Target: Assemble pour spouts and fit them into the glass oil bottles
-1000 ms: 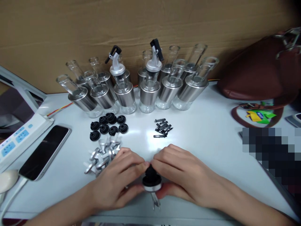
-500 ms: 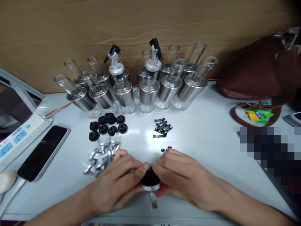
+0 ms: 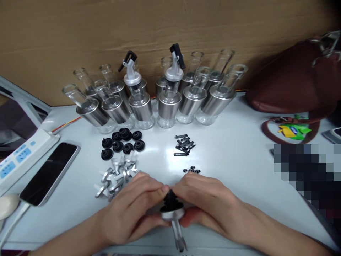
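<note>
Between my two hands, close to the table's front edge, is a silver bottle pourer (image 3: 173,214) with a ribbed black stopper (image 3: 170,201) on it. Its silver spout points down toward me and the stopper faces away. My left hand (image 3: 133,206) grips it from the left, thumb near the stopper's tip. From the right, my right hand (image 3: 210,206) closes round the same piece; some of its fingers are hidden. Left of my left hand lies a heap of silver pourer parts (image 3: 115,177). Small black rings (image 3: 192,170) lie just beyond my right hand.
Glass bottles with steel sleeves (image 3: 169,106) stand at the back, two topped with pourers. Black stoppers (image 3: 117,146) and small black levers (image 3: 185,144) lie in front. A phone (image 3: 49,174) and power strip (image 3: 18,160) are left; a brown bag (image 3: 290,78) sits right.
The pourer has tilted, so more of the spout and of the ribbed stopper shows. My right hand has shifted slightly, uncovering more of the small black rings.
</note>
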{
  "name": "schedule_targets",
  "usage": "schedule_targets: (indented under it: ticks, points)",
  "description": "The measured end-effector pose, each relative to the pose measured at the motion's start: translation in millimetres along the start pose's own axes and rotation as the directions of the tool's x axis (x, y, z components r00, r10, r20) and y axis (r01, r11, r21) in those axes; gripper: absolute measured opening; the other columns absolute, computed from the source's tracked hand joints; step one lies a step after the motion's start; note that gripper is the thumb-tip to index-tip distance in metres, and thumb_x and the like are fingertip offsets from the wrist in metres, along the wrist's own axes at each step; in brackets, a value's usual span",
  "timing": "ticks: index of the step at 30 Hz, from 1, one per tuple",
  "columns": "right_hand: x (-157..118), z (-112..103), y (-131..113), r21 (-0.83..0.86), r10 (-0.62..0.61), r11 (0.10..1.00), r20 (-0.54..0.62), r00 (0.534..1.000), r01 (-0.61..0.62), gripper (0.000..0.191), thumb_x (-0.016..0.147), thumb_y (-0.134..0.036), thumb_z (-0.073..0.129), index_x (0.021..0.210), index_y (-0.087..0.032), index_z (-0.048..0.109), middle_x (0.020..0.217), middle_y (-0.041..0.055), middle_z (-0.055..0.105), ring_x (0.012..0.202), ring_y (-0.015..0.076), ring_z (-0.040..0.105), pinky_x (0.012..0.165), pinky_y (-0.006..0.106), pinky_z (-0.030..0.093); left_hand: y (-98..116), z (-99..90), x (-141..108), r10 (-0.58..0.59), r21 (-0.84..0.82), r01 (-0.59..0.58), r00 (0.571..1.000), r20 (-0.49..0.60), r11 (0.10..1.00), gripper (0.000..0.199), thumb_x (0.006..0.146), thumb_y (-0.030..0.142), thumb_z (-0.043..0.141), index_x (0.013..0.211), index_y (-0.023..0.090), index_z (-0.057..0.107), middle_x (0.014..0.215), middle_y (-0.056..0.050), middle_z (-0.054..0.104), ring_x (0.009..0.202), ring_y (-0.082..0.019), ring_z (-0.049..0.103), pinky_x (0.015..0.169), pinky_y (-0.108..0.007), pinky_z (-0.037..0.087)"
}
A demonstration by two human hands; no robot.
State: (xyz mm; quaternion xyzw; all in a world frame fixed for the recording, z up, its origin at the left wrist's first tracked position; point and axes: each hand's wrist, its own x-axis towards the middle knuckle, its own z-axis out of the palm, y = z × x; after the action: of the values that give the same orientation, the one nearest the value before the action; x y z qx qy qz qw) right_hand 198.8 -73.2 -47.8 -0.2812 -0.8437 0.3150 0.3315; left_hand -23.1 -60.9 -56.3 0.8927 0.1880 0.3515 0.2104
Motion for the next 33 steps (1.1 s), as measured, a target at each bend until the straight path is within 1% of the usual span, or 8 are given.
schedule_targets:
  ticks: [3,5,9,16,21,25,29,33]
  points:
    - [0,2,-1,0.075,0.112,0.991,0.009,0.994,-0.113,0.031,0.102,-0.033,0.038,0.099,-0.011,0.06,0.074,0.0037,0.063,0.065,0.0109,0.056,0.062,0.019,0.046,0,0.6,-2,-0.085,0.005,0.085,0.995,-0.054,0.996,0.041,0.095,0.037,0.054,0.126,0.012,0.047,0.102,-0.013,0.064,0.094,-0.019,0.064,0.08,-0.029,0.055]
    - [0,4,-1,0.087,0.159,0.983,0.04,0.986,-0.162,0.03,0.102,-0.029,0.037,0.091,-0.014,0.06,0.072,0.002,0.061,0.063,0.0108,0.054,0.06,0.02,0.045,-1,1.4,-2,-0.099,0.038,0.101,0.994,-0.038,0.994,0.042,0.095,0.038,0.052,0.13,0.015,0.046,0.11,-0.012,0.063,0.1,-0.019,0.063,0.084,-0.028,0.055]
    - [0,5,0,0.161,0.199,0.963,0.105,0.974,-0.214,0.033,0.101,-0.022,0.036,0.075,-0.017,0.055,0.066,-0.0001,0.057,0.061,0.0111,0.052,0.06,0.021,0.044,-1,1.7,3,-0.006,0.016,0.005,0.999,0.053,1.0,0.03,0.099,0.033,0.045,0.122,0.016,0.052,0.103,-0.009,0.066,0.09,-0.015,0.066,0.083,-0.024,0.054]
    - [0,0,2,0.173,0.225,0.952,0.165,0.96,-0.253,0.039,0.101,-0.022,0.033,0.071,-0.017,0.057,0.061,-0.0012,0.056,0.058,0.0107,0.051,0.061,0.022,0.045,-2,-0.4,0,-0.003,0.004,0.003,0.995,0.098,1.0,0.026,0.101,0.025,0.041,0.12,0.013,0.054,0.094,-0.008,0.068,0.081,-0.014,0.065,0.071,-0.024,0.053]
    - [2,-6,3,0.128,0.214,0.968,0.032,0.976,-0.216,0.025,0.099,-0.028,0.047,0.089,-0.015,0.067,0.068,-0.0001,0.064,0.064,0.0101,0.058,0.063,0.021,0.045,-2,-1.2,-1,-0.092,-0.061,0.094,0.995,0.036,0.994,0.018,0.098,0.028,0.048,0.109,0.014,0.05,0.105,-0.012,0.065,0.095,-0.015,0.066,0.082,-0.024,0.054]
    - [0,-6,2,0.114,0.192,0.977,-0.076,0.979,-0.182,0.026,0.088,-0.037,0.065,0.087,-0.011,0.068,0.066,0.0008,0.061,0.063,0.0102,0.057,0.059,0.019,0.045,-1,-0.2,-3,-0.167,-0.094,0.174,0.982,0.084,0.98,0.01,0.098,0.027,0.047,0.101,0.017,0.048,0.097,-0.008,0.064,0.083,-0.012,0.066,0.072,-0.02,0.055]
    - [-3,0,3,0.08,0.155,0.986,-0.071,0.985,-0.149,0.016,0.093,-0.021,0.057,0.088,-0.01,0.067,0.074,0.0046,0.065,0.069,0.0116,0.06,0.064,0.022,0.047,-1,-0.3,-3,-0.174,-0.03,0.178,0.98,0.099,0.984,0.012,0.094,0.028,0.056,0.097,0.018,0.05,0.092,-0.005,0.062,0.078,-0.012,0.064,0.069,-0.021,0.055]
    - [-3,2,4,0.054,0.147,0.988,-0.112,0.983,-0.141,0.013,0.094,-0.014,0.053,0.091,-0.013,0.066,0.08,0.0045,0.068,0.074,0.013,0.061,0.07,0.025,0.047,-1,2.1,-5,-0.197,-0.144,0.199,0.98,0.034,0.969,0.014,0.093,0.023,0.057,0.101,0.019,0.047,0.105,-0.01,0.063,0.093,-0.016,0.067,0.076,-0.025,0.057]
